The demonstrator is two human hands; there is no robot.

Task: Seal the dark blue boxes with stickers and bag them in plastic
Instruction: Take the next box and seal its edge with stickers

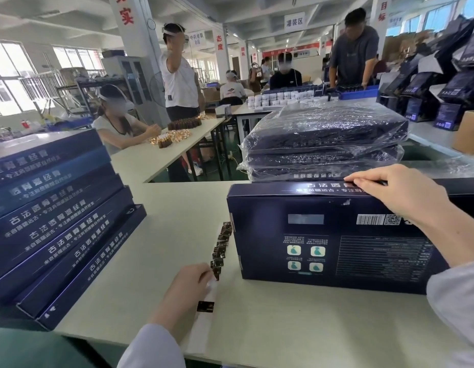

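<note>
Person's own body: left hand [186, 285], bare, lower centre of frame, w/ white long fabric sleeve [153, 349] at bottom edge, cuff just past wrist. Right hand [397, 193], bare, upper right; matching white sleeve [458, 304] at right edge, cuff approx. mid-forearm.

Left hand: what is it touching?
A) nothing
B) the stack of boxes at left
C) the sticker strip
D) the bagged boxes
C: the left hand pinches the sticker strip lying on the table, beside the box that the right hand rests on.
</note>
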